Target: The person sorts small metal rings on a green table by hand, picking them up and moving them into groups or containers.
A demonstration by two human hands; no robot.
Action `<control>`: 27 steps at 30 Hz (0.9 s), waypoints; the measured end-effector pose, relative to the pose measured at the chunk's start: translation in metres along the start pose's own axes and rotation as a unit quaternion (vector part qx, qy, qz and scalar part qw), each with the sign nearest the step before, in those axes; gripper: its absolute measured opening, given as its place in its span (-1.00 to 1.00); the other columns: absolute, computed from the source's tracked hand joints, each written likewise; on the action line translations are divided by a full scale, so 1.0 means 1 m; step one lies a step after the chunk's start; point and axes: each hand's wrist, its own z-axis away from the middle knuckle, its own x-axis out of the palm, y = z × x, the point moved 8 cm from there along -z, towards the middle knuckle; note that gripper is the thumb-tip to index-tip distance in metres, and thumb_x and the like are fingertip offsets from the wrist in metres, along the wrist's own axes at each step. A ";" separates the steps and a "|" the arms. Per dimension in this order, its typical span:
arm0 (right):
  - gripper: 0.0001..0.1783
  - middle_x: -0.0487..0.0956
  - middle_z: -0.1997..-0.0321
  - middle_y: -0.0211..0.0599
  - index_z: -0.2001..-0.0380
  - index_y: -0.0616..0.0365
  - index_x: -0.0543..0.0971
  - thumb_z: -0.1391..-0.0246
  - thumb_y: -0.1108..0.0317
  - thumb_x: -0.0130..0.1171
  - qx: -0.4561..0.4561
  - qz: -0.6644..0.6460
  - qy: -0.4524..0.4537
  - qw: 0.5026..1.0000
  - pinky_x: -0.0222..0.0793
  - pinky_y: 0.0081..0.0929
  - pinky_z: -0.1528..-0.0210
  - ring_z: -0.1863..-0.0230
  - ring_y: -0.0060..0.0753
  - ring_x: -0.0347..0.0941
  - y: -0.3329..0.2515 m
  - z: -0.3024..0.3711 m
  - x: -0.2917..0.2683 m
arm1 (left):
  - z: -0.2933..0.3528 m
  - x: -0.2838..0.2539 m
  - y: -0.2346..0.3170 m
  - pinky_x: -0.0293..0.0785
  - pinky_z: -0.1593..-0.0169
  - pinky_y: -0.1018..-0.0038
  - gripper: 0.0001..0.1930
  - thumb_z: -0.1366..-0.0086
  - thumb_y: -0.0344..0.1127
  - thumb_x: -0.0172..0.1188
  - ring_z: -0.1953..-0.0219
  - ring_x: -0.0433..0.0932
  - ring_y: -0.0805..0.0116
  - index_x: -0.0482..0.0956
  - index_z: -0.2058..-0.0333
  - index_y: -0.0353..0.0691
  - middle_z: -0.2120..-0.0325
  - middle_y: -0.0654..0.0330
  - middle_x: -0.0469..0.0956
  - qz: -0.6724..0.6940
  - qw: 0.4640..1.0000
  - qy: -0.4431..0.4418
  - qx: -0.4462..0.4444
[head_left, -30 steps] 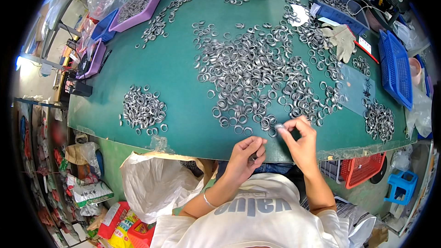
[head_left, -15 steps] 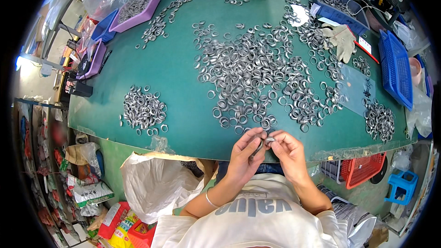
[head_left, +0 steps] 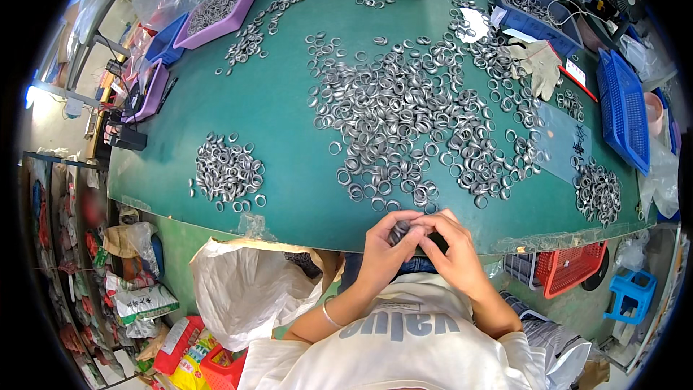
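While the small bunch of round dark-grey metal rings [head_left: 399,232] is at the middle of the green flat-topped bench's [head_left: 289,137] front edge, the left hand [head_left: 381,253] grips it with curled fingers. Right hand [head_left: 455,256] meets the left at the fingertips; cannot tell whether it grips a ring. Heap of loose silver-grey metal rings [head_left: 397,105] lies behind, mid-bench. Possible fault: a slackened left thumb could spill rings over the front edge
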 end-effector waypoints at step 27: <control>-0.89 0.48 0.51 -0.30 0.41 0.25 0.55 0.09 0.52 0.18 0.022 0.056 0.161 0.985 0.25 -0.53 0.40 0.47 -0.43 0.33 0.016 -0.011 -0.035 | 0.000 0.001 -0.019 0.18 0.63 0.65 -0.80 -0.25 -0.37 0.06 0.64 0.30 0.53 0.48 0.18 -0.29 0.53 0.25 0.38 0.292 0.949 -0.048 -0.107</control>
